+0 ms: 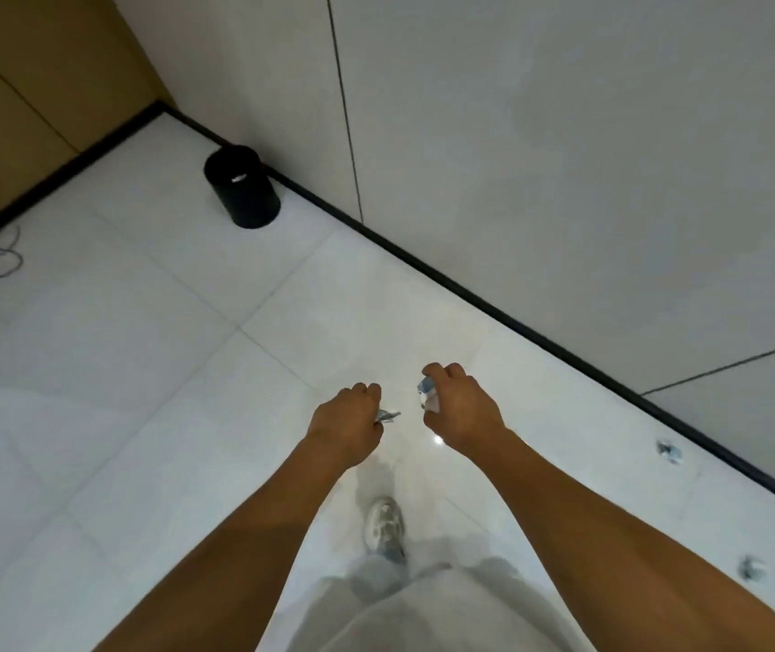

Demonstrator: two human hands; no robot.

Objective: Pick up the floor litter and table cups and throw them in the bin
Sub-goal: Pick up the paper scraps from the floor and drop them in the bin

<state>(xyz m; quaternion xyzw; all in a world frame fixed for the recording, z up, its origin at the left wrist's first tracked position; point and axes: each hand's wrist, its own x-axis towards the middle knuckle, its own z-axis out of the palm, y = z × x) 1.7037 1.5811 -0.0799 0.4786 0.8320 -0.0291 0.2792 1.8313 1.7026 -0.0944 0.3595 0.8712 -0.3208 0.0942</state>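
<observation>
Both fists are closed on litter: the left hand pinches a crumpled grey scrap, the right hand wraps a white-and-blue wad. The black bin stands well ahead by the wall, so carry both loads right over its mouth before letting go; two more crumpled scraps lie on the tiled floor near the right skirting, and no table cups are in view

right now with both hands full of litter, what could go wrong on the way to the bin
1. The crumpled wrapper sticks out of the left hand and looks loosely held, so it could drop before the round black bin.
2. Two crumpled litter pieces lie by the black baseboard on the right, behind the walking line, easy to forget.
3. The glossy white tile floor might be slippery.
</observation>
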